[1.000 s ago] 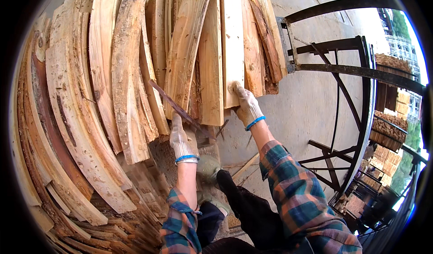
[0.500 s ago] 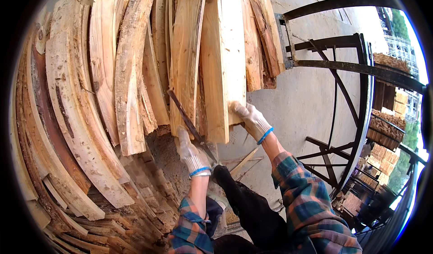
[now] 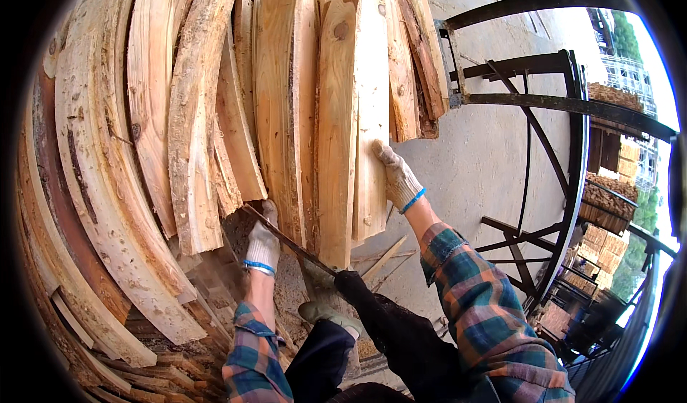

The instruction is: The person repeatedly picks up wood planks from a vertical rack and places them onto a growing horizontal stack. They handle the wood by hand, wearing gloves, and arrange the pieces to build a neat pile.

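Observation:
My right hand (image 3: pixel 398 175), in a whitish glove with a blue cuff, is closed on the right edge of a pale sawn plank (image 3: pixel 371 117). Its fingertips lie on the upper face. My left hand (image 3: pixel 263 238), gloved alike, is by the near ends of the planks, below a narrow board (image 3: pixel 240 142). Its fingers are mostly hidden, so their grip is unclear. A thin dark strip (image 3: pixel 295 247) crosses this hand and runs down to black cloth at my body. Beside the pale plank lies a knotty yellow plank (image 3: pixel 336 124), its end sticking out toward me.
Rough curved slabs (image 3: pixel 118 153) with bark are stacked at left. A dark metal frame (image 3: pixel 529 102) stands at right on the concrete floor (image 3: pixel 494 160). Bundled timber (image 3: pixel 608 203) stands beyond it. A loose stick (image 3: pixel 386 258) and my shoe (image 3: pixel 325 313) are near the plank ends.
The pale and yellow planks have slid toward me. My left hand has moved left and down, away from the plank end it touched. My right hand is now higher along the plank's side.

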`<state>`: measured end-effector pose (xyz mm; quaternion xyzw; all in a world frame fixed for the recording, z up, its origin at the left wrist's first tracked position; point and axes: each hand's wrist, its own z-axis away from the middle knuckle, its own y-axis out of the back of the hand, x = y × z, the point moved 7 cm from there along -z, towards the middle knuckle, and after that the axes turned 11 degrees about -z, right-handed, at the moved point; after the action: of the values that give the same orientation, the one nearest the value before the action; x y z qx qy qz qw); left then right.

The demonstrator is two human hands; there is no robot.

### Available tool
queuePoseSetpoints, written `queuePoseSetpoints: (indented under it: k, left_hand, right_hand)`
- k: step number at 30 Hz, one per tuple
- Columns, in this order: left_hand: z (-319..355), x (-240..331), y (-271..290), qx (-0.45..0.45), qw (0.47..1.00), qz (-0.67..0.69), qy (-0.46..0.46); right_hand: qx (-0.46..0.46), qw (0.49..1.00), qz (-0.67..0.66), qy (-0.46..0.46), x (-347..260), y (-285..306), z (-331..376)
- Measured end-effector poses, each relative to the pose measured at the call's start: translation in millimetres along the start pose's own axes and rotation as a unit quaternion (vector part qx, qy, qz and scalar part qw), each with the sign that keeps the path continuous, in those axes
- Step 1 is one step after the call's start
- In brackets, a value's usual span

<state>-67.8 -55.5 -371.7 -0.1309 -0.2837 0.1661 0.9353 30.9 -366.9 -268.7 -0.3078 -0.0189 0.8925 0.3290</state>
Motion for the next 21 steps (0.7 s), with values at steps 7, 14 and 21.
queuePoseSetpoints:
  k: [7,14,21]
  left_hand:
    - [132,85,-68,-0.013,0.991,-0.097,0.092]
    - [248,90,-9,-0.027,0.988,-0.069,0.133]
    - [189,65,-46,-0.008,0.987,0.129,0.092]
  right_hand:
    - [-0.018,0.999,0.045,0.024,-3,-21,74]
    - [-0.034,0.901,0.423,-0.086,10,3,208]
    - [0.003,0.982,-0.159,-0.104,22,-44,198]
